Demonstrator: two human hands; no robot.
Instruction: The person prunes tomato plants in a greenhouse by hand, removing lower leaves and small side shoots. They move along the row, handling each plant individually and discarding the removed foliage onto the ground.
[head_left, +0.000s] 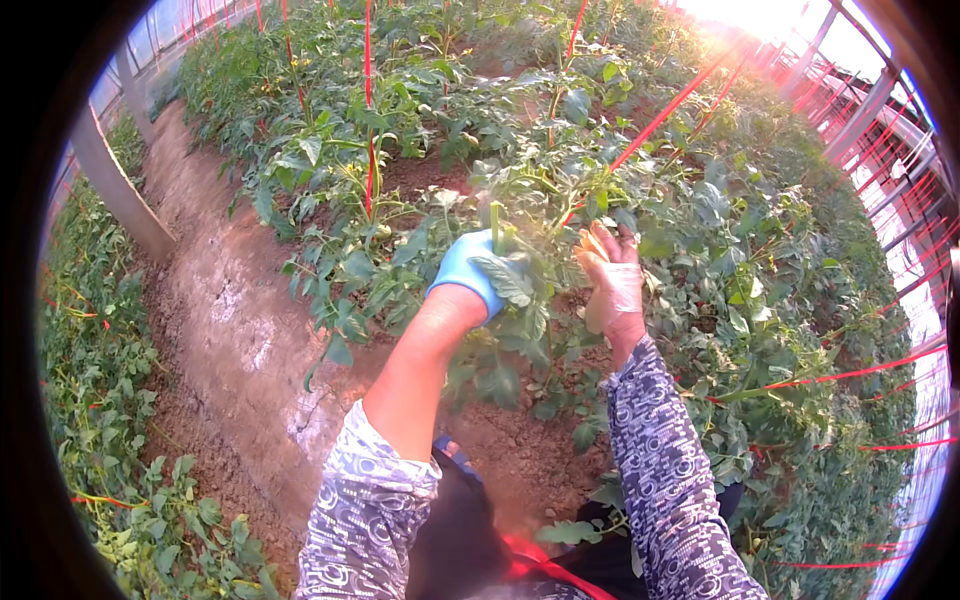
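My left hand (471, 268), in a blue glove, is among the leaves of a tomato plant (525, 289). A cut-looking green stem (495, 219) rises at its fingers, which foliage partly covers, so its grip cannot be told. To the right, my right hand (613, 276) has a pale, thin covering over the palm and wrist, with bare fingertips bent up near the leaves. Something yellow-orange lies at its thumb side; whether it is held is unclear. A red twine (660, 118) slants down to the plant just above this hand.
Tomato rows with more red twines (368, 90) stretch ahead and right. A bare soil path (225, 300) runs at the left, beside a slanting post (124, 187) and another plant row (97, 360). Red material (536, 555) lies near my lap.
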